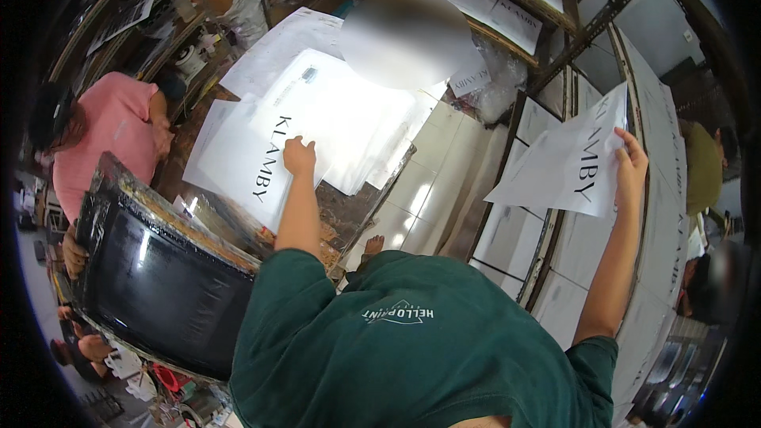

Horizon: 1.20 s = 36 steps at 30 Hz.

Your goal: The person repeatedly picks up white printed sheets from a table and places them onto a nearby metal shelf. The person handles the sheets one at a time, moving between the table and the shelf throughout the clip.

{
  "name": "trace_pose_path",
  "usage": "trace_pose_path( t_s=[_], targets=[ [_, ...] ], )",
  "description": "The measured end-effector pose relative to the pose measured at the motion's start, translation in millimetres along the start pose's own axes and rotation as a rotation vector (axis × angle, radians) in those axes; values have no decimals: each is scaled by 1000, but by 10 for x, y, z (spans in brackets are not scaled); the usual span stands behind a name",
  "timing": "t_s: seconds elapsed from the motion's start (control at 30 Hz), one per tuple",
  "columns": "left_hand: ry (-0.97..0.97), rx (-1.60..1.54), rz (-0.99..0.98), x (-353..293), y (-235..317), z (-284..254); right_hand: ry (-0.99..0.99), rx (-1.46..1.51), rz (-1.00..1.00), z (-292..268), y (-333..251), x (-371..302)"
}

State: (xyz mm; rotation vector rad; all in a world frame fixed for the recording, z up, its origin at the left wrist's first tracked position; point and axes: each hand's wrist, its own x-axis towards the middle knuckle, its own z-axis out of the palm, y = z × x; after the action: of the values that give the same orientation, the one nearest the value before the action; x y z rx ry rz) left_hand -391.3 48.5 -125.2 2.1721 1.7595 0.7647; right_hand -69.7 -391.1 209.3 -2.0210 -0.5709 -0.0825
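My right hand [632, 160], arm stretched out to the right, pinches the edge of a thin white sheet [547, 166] with black lettering, held up beside the rack. My left hand [300, 155] is over the table with its fingers curled in at the edge of another printed white sheet [246, 154]. That sheet lies partly over a stack of white sheets [357, 131]. What exactly the left fingertips pinch is hard to make out. To the left of my left arm stands a tilted screen-printing frame [166, 277] with a dark mesh.
A person in a pink shirt [111, 123] stands across at the left; a hand [74, 254] grips the frame's far edge. Racks of printed sheets [515, 20] line the back, with more shelves [507, 242] at the right. White floor tiles [404, 198] run between table and rack.
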Motion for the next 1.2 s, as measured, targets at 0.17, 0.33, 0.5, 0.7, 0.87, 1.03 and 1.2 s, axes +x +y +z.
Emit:
trace_pose_path(
  t_s=[0.17,0.33,0.5,0.7,0.87,1.03,1.2],
  targets=[
    [-99,166,462,480,-686,858,-91,-238,-223,-192,-178,173],
    [-344,373,449,748,-638,957,-148,-370,-184,-627,-738,101],
    [-155,289,382,517,249,-191,15,-542,86,-1574,-1470,-351],
    [62,-47,793,742,1215,-519,491,-454,400,-3664,-1057,-1474],
    [-40,-443,918,468,2249,-950,438,-641,399,-4566,-283,-2383],
    [-265,-692,905,15,2956,-1120,472,-517,521,-4802,581,-2768],
    [-371,-886,857,-406,3392,-1422,415,-463,511,-4801,1095,-2985]
  ],
)
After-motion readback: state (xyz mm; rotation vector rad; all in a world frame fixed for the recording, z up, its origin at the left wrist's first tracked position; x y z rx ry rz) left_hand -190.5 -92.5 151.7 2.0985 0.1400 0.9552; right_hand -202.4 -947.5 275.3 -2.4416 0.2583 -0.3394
